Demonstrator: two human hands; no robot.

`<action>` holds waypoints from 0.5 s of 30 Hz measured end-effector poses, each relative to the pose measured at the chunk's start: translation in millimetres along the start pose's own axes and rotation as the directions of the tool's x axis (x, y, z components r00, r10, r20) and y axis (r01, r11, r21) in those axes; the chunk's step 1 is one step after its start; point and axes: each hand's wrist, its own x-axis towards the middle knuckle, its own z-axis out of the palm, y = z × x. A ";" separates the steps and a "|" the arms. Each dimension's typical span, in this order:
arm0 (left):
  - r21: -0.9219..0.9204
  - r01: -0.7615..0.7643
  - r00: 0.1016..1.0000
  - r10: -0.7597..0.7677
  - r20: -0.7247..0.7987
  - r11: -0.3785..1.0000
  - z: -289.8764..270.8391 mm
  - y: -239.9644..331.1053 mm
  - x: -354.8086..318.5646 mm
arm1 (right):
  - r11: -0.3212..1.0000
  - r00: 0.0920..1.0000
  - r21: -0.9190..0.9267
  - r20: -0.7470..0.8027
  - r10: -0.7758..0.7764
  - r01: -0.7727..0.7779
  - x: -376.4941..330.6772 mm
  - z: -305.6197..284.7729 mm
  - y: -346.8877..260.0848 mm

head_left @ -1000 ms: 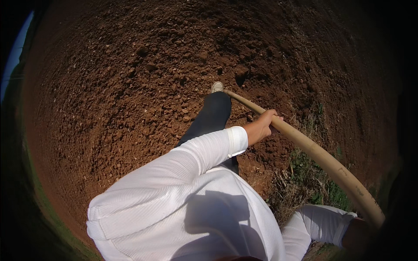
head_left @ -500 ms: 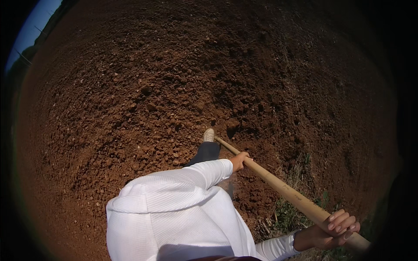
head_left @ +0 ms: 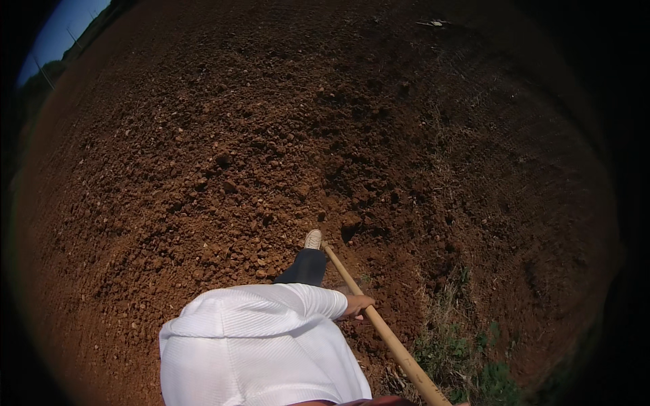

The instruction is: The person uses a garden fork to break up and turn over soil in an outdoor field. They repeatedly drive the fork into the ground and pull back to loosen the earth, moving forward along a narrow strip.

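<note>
My left hand [head_left: 357,306] is closed around a long wooden handle [head_left: 384,330], part-way along it. The handle slants from beside my shoe [head_left: 313,239] down to the lower edge of the view, where its upper end is cut off. Whatever tool head sits at the far end cannot be made out; that end meets the soil just right of the shoe. My right hand is out of the picture. A white ribbed sleeve [head_left: 318,300] covers my left arm.
Loose, cloddy red-brown soil [head_left: 250,169] spreads all around, with darker, deeper-looking ground [head_left: 365,169] ahead to the right. Dry grass and green weeds [head_left: 453,345] grow at lower right. A small pale scrap [head_left: 433,24] lies far off.
The view has shifted, so the shoe and left hand sit lower in it. The handle looks steeper. My right hand, seen gripping the handle's upper part before, has left the view.
</note>
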 end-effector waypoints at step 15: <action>-0.179 -0.111 0.991 0.096 -0.093 0.978 -43.4 79.1 -46.4 | 0.999 0.998 -0.023 -0.041 -0.050 0.049 -26.4 50.9 2.5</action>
